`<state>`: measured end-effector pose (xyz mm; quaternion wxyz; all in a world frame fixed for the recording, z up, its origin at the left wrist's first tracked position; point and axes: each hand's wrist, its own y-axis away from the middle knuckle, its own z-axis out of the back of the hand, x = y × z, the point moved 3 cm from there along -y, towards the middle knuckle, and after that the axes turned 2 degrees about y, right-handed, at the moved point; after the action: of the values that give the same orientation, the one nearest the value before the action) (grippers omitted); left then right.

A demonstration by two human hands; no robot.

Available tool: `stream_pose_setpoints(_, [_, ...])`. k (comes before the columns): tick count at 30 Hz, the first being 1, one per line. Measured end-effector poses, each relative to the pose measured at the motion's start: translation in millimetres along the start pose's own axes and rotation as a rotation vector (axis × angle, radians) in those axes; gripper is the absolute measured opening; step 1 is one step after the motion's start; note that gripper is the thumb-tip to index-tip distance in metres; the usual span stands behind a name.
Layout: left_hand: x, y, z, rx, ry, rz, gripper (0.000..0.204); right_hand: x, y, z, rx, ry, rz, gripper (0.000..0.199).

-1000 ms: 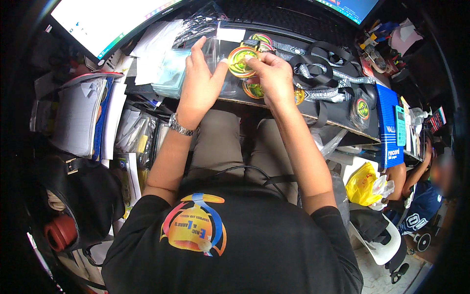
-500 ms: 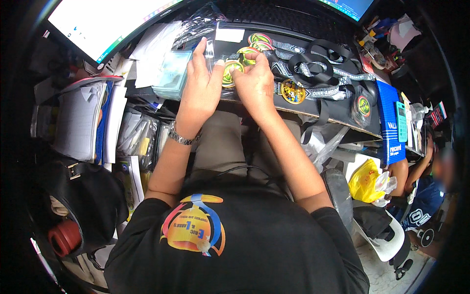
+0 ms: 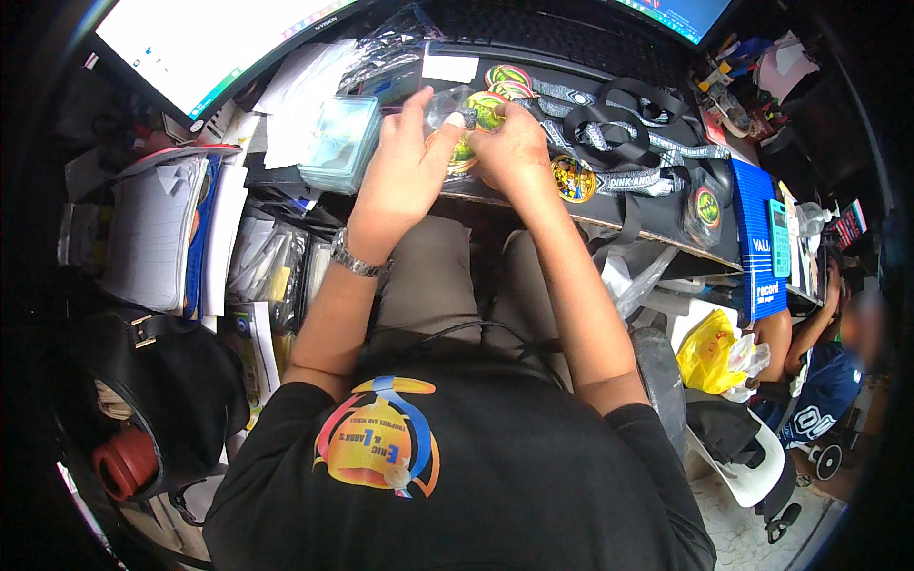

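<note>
My left hand [image 3: 400, 176] and my right hand [image 3: 509, 152] meet over the front of the desk, both pinching a round yellow-green medal [image 3: 468, 133] inside a clear plastic sleeve. My left wrist wears a metal watch [image 3: 353, 258]. More round colourful medals [image 3: 571, 178] on dark ribbons [image 3: 619, 128] lie on the desk just right of my hands, and two more medals [image 3: 505, 78] sit beyond my fingers.
A clear plastic box [image 3: 340, 143] and loose papers [image 3: 300, 100] lie left of my hands. A monitor [image 3: 209, 48] stands at the back left, a keyboard [image 3: 533, 24] behind the medals. A blue box [image 3: 762, 238] sits right. Another person [image 3: 819, 352] sits at far right.
Both hands have moved forward and closer together with the medal, which now sits partly inside the clear sleeve between my fingers.
</note>
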<state>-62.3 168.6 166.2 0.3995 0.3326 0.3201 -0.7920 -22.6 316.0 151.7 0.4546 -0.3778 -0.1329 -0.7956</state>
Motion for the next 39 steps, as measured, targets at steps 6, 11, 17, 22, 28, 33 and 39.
stream_pose_setpoints(6, [6, -2, -13, 0.04, -0.35, -0.082, 0.04, -13, -9, 3, 0.284, -0.431, -0.307, 0.038])
stream_pose_setpoints(11, [10, -4, -17, -0.056, -0.46, -0.113, 0.037, -10, -8, 5, 0.324, -0.423, -0.291, 0.039])
stream_pose_setpoints(17, [17, -5, -15, -0.121, -0.187, -0.078, 0.047, -11, -8, 1, 0.318, -0.46, -0.271, 0.048])
stream_pose_setpoints(22, [30, -11, -12, 0.045, 0.225, 0.156, 0.054, -18, -6, -1, 0.267, -0.562, -0.24, 0.05])
stream_pose_setpoints(28, [35, -12, -11, 0.126, 0.538, 0.285, 0.061, -18, -8, -2, 0.197, -0.533, -0.179, 0.046])
stream_pose_setpoints(33, [28, -9, -10, 0.167, 0.504, 0.268, 0.06, -16, 5, 5, 0.149, -0.751, -0.251, 0.046])
stream_pose_setpoints(39, [-12, -1, -14, 0.253, 0.742, 0.188, 0.053, -29, 24, 46, 0.175, -0.923, -0.204, 0.048])
